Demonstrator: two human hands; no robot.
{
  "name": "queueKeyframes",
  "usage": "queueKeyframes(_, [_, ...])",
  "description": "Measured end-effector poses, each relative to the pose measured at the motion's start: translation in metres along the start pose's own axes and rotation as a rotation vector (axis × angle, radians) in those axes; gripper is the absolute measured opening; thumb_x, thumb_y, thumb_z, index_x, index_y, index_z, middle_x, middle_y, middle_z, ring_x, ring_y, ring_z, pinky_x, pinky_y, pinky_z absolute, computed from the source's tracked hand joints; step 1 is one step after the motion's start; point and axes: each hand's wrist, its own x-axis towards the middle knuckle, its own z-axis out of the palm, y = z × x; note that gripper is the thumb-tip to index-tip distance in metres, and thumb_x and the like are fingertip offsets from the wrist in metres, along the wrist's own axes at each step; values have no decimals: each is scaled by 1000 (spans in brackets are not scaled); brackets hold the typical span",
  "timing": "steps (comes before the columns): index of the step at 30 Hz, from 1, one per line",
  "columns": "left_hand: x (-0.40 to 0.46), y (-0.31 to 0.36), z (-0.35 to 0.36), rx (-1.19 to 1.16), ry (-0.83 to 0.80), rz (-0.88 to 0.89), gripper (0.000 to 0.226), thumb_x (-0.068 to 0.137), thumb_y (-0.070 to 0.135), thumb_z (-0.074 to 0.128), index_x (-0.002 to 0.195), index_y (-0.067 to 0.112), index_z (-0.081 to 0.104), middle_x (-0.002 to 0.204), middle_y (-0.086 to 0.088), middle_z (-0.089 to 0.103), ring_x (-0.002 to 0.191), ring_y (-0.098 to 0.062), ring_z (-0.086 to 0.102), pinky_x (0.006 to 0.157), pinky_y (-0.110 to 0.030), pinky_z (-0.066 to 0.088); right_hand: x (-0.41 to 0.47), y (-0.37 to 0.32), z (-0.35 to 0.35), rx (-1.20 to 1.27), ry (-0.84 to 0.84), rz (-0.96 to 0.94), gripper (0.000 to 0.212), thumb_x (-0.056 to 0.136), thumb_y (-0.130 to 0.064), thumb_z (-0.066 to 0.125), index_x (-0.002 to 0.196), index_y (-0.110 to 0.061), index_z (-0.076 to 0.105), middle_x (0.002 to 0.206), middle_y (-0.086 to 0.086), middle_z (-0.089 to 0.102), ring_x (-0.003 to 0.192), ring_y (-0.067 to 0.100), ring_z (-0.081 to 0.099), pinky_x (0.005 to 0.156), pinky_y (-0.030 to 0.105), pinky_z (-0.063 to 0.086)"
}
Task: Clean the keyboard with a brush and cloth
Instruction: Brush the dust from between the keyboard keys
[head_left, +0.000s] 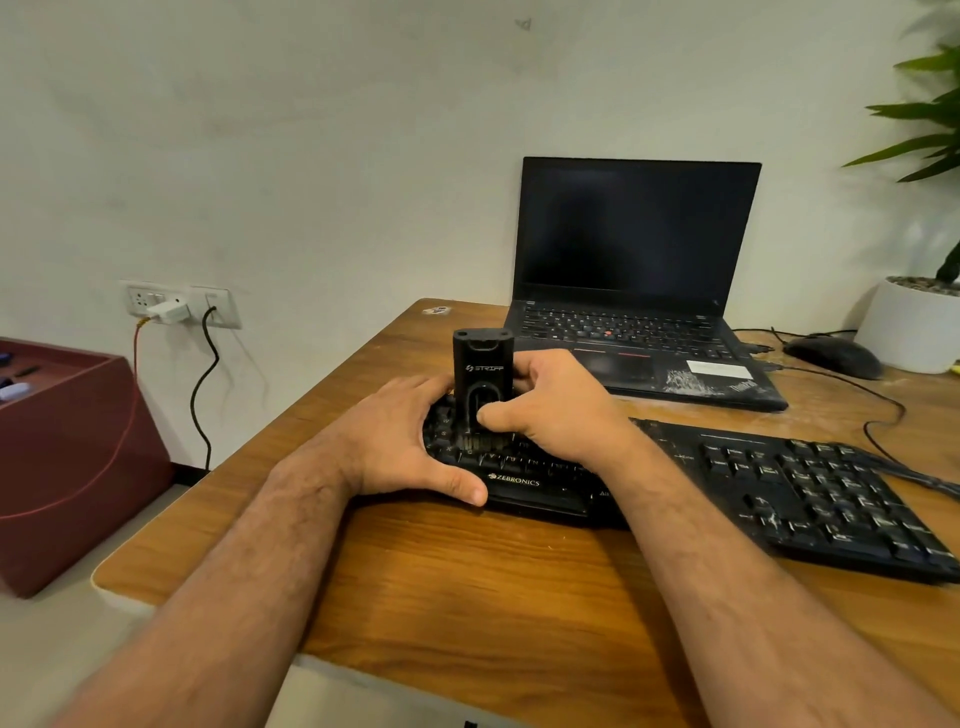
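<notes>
Black plastic made up the brush (482, 384), a blocky tool marked STRIFF, which was stood upright with its short bristles pressed down among the keys at the left end of the keyboard (779, 483). It was gripped by the right hand (550, 410), the thumb laid across its near face and the fingers curled behind it, probably so that the bristles could be driven straight into the gaps. The left hand (410, 441) was wrapped over the keyboard's left end, thumb hooked on the near edge and fingers curved over the far side, apparently to keep the board from sliding while brushed. The keyboard, black and marked ZEBRONICS, was laid at a slant across the wooden tabletop (467, 597), and pale dust and specks were seen scattered over its right-hand keys, so much of the brushing was judged still to be done. No cloth was seen. A laptop (639, 234) was left open on the far side, a mouse (831, 356) to its right.
</notes>
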Motion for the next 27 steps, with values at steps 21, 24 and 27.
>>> queueKeyframes(21, [-5, 4, -2, 73, -33, -128, 155, 29, 97, 64, 160, 34, 10, 161, 11, 28, 145, -9, 26, 122, -46, 25, -8, 5, -30, -66, -39, 28, 37, 75, -9, 79, 108, -26, 74, 92, -7, 79, 85, 10, 76, 90, 41, 59])
queueKeyframes(24, [-5, 5, -2, 71, -27, -132, 155, 30, 97, 65, 161, 34, 10, 161, 11, 29, 145, -10, 26, 121, -46, 25, -9, 5, -30, -50, -53, 28, 38, 76, -9, 79, 110, -27, 74, 93, -8, 79, 87, 10, 76, 91, 42, 58])
queueKeyframes(27, [-2, 0, -1, 62, -22, -103, 143, 36, 97, 69, 157, 37, 22, 155, 15, 37, 140, -10, 35, 117, -48, 33, -10, 0, -17, -36, -63, -3, 34, 77, -12, 79, 107, -28, 74, 92, -9, 79, 87, 10, 75, 88, 42, 59])
